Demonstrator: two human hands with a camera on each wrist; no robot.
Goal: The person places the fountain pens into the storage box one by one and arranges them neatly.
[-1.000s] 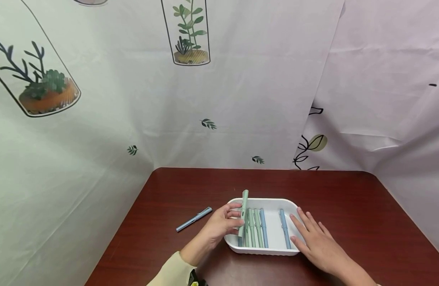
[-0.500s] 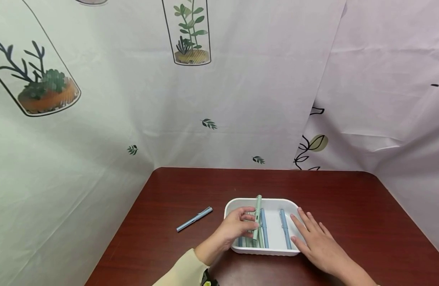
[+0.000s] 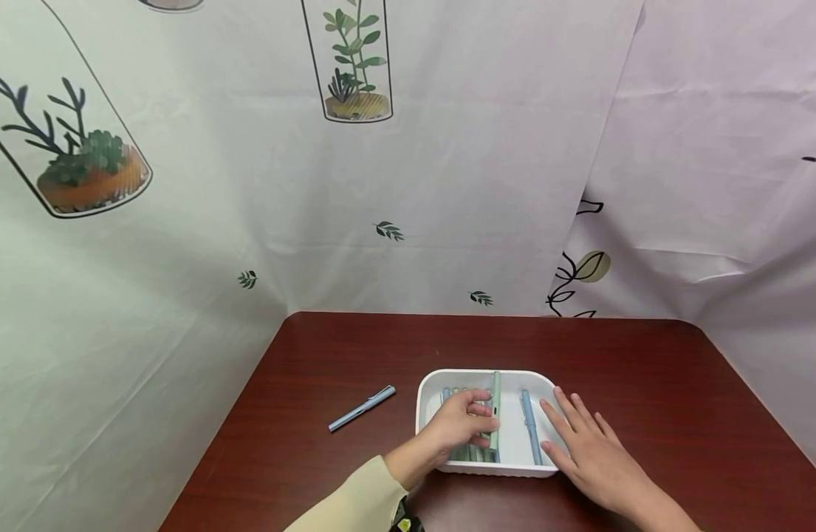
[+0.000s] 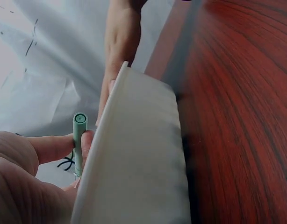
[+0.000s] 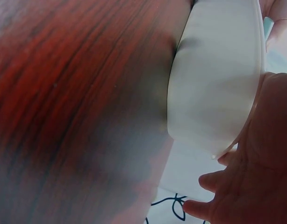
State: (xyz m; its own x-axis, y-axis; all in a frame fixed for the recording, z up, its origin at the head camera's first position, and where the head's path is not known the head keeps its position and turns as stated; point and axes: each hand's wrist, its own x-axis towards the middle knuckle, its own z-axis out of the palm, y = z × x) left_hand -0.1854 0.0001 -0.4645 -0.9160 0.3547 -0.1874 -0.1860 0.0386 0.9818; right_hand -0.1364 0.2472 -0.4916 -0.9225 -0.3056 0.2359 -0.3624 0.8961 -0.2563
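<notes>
A light green pen (image 3: 495, 405) is pinched between the thumb and fingers of my left hand (image 3: 462, 423), over the middle of a white tray (image 3: 514, 468). In the left wrist view, the green pen (image 4: 79, 140) stands above the tray's rim. My right hand (image 3: 597, 458) has its fingers spread and rests against the tray's right rim. Beside it, inside the tray, lies a blue pen (image 3: 531, 428). More green and blue pens lie in the left part of the tray, partly covered by my left hand.
Another blue pen (image 3: 362, 408) lies slantwise on the dark red-brown table (image 3: 301, 362), left of the tray. A pale curtain (image 3: 447, 185) with plant prints hangs behind the table and along its sides.
My left hand has carried the green pen rightward across the tray and lowered it, passing over the pens on the left. My right hand has stayed in place.
</notes>
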